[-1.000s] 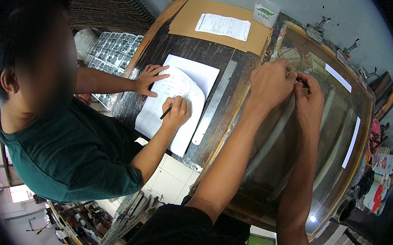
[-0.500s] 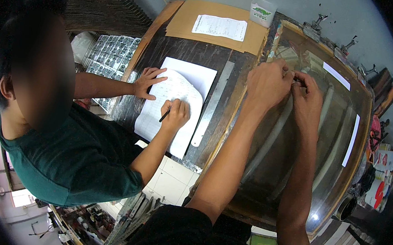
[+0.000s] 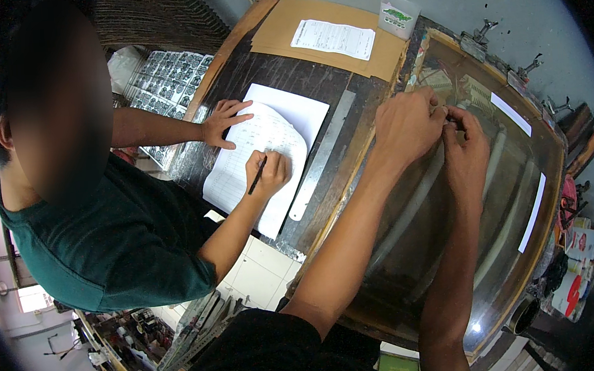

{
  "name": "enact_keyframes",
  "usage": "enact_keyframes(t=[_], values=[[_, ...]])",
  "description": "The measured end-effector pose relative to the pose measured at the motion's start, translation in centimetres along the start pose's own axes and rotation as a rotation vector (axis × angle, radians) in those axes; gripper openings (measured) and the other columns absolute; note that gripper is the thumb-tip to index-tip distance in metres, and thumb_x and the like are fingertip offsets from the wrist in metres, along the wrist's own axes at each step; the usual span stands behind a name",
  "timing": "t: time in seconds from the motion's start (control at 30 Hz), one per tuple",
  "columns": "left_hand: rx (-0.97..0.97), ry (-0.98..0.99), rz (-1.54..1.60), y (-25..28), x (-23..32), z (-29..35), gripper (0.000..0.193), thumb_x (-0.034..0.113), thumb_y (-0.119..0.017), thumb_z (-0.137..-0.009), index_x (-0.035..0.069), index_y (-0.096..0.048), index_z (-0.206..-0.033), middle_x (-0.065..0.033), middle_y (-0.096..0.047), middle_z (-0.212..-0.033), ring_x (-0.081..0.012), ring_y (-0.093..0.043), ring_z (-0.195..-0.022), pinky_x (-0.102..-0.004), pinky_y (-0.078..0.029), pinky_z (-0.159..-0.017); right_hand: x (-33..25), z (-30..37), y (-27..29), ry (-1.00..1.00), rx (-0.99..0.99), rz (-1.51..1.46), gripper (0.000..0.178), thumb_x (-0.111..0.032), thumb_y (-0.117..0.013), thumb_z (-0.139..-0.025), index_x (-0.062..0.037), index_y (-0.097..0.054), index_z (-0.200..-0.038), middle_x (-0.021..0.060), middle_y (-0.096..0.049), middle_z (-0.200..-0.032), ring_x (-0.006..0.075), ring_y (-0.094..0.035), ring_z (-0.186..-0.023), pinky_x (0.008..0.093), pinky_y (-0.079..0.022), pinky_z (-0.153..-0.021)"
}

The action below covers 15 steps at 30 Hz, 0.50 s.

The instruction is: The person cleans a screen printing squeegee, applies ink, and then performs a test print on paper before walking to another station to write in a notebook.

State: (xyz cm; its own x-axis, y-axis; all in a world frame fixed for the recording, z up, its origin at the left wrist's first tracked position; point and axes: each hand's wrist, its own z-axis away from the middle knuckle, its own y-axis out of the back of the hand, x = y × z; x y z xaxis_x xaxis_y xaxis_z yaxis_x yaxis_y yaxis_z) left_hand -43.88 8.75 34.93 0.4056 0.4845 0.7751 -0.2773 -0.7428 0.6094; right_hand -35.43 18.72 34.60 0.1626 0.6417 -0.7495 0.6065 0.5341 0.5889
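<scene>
My left hand (image 3: 408, 126) and my right hand (image 3: 466, 139) meet over the far part of a glass-like pane (image 3: 411, 246) in a wooden frame. Their fingers are closed and pinched together at the tips. Whatever lies between them is too small and covered to name. Just beyond the fingertips, pale ribbed shapes (image 3: 478, 91) show on or under the pane. To the right of my hands a white strip (image 3: 511, 114) lies near the frame's edge, and a second white strip (image 3: 532, 212) lies nearer to me.
At left a person in a green shirt (image 3: 122, 246) writes with a black pen (image 3: 258, 176) on paper sheets (image 3: 242, 182). A steel ruler (image 3: 324, 156) lies beside them. Brown cardboard (image 3: 273, 39) and a white plastic tub (image 3: 397, 18) are at the back; metal clamps (image 3: 483, 33) line the right side.
My hands stay almost in place, still pinched together. The other person's writing hand has shifted slightly right, and the pen has tilted more upright.
</scene>
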Motion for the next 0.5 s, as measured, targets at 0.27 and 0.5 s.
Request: enact_keyframes(t=[0.27, 0.5], values=[[-0.006, 0.004, -0.001, 0.19, 0.10, -0.04, 0.028, 0.031, -0.068, -0.086, 0.006, -0.070, -0.098, -0.0195, -0.072, -0.090, -0.0401, -0.068, -0.088, -0.0484, -0.053, -0.077, 0.83, -0.26, -0.05, 0.046, -0.012, 0.015, 0.022, -0.006, -0.062, -0.089, -0.0022, -0.067, -0.111, 0.0149, -0.066, -0.100, 0.0287, -0.065, -0.096, 0.0388, -0.048, -0.088], [-0.007, -0.009, 0.022, 0.25, -0.03, 0.13, 0.027, 0.030, -0.069, -0.086, 0.005, -0.070, -0.097, -0.0186, -0.072, -0.089, -0.0397, -0.068, -0.088, -0.0480, -0.053, -0.077, 0.52, -0.09, -0.15, 0.036, 0.003, -0.023, 0.022, -0.005, -0.062, -0.089, -0.0016, -0.066, -0.110, 0.0150, -0.067, -0.104, 0.0289, -0.065, -0.098, 0.0385, -0.048, -0.089]])
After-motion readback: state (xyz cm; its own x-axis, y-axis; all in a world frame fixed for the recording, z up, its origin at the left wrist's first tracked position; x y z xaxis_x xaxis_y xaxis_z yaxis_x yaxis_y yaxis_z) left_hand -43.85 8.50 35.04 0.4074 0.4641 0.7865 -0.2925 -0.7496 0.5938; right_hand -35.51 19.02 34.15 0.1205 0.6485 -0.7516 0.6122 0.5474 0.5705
